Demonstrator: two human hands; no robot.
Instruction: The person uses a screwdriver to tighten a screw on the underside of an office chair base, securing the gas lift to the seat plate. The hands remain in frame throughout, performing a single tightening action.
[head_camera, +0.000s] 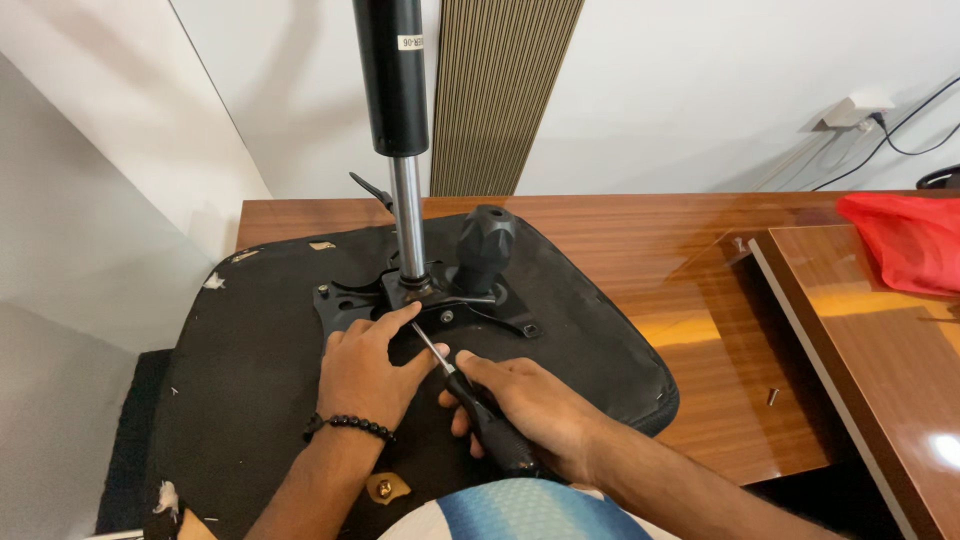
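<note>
Right hand (535, 405) fingers wrapped round screwdriver (470, 395) handle, tip at metal bracket (430, 300) on upturned seat (250, 370), on bench (700, 330). Left hand (365, 370) fingers spread, steadying shaft. Tool light, stiff; grip by handle.

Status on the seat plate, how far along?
Done: a loose screw lies on the table. In hand: right hand drives a screwdriver into the mounting plate, left hand steadying. Left: plate and gas cylinder remain on the seat.
</note>
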